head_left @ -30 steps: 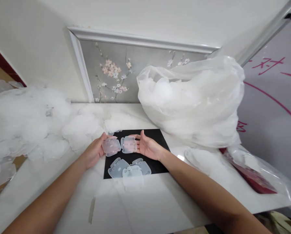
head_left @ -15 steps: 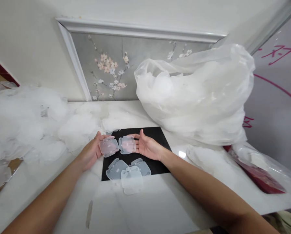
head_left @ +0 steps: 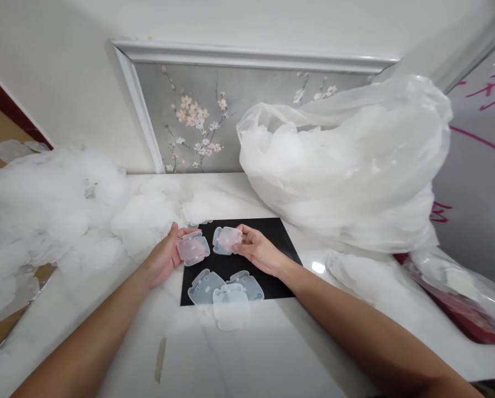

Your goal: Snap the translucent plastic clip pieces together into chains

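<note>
My left hand (head_left: 163, 257) lies palm up at the left edge of a black mat (head_left: 278, 240), holding a translucent plastic piece (head_left: 193, 248) in its fingers. My right hand (head_left: 258, 250) is over the mat with its fingers curled round a second translucent plastic piece (head_left: 228, 240). The two pieces sit close together, a little apart. Three more such pieces lie at the mat's front edge: one (head_left: 205, 287) on the left, one (head_left: 247, 281) on the right, and one (head_left: 231, 307) overlapping onto the white tabletop (head_left: 247, 359).
A big clear plastic bag (head_left: 347, 166) full of white pieces stands at the back right. A loose heap of white pieces (head_left: 52, 210) covers the left of the table. A framed blossom picture (head_left: 198, 121) leans on the wall. A red item in plastic (head_left: 471, 315) lies at the right.
My right hand has gone from open palm up to fingers curled round its piece, lifting it slightly. My left hand still holds its piece. The camera has shifted a little.
</note>
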Tool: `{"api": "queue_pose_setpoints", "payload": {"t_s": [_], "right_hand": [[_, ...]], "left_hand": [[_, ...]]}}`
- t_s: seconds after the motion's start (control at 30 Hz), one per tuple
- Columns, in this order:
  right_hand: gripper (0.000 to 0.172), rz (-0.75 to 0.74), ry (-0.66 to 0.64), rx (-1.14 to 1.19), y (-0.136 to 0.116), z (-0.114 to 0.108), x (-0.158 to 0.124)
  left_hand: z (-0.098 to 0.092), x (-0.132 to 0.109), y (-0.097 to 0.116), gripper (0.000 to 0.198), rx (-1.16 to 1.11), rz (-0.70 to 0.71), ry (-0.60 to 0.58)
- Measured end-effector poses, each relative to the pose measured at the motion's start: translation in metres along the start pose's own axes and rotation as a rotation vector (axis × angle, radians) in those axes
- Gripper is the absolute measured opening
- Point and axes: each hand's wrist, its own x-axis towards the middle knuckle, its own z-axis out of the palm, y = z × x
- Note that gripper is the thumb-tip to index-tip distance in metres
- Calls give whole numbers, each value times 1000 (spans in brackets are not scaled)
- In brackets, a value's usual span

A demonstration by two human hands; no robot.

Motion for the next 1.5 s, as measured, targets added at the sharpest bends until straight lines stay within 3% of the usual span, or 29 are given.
{"api": "queue_pose_setpoints", "payload": {"t_s": [0.17,0.27,0.4,0.57,0.73,0.87,1.07,1.13,1.23,1.33,1.4,1.5], "right_hand": [[25,-232,57,-232,-1,-5,4],[17,-193,67,-256,-3,-10,6],[28,-68,52,-78,-8,-16,9],[23,-18,63,38,-12,-18,10],[23,-33,57,25,-11,-16,8],[25,-113,60,-151,-6,-15,7],[12,-356,168,-747,-3,-8,2],[14,-409,201,-805,-4,-7,1],[11,-367,233,-661,-6,-8,1],[17,-225,91,-420,-10,-8,-1],[22,-109,-142,-360,-14,-5,-5],[22,8,-493,-487,-19,2,-12]], "left_hand": [[0,-2,-4,58,242,222,55],[2,-2,-5,23,440,418,101],[4,-2,-6,22,626,557,-10],[0,3,-10,7,627,467,-1],[0,4,-6,32,238,215,71],[2,3,-1,26,34,176,105],[0,4,-6,42,216,216,95],[-2,5,-8,41,287,261,82],[-4,5,-10,32,421,344,54],[-4,3,-11,23,503,396,57],[-3,2,-11,20,519,416,78],[-1,-1,-9,21,504,420,104]]}}
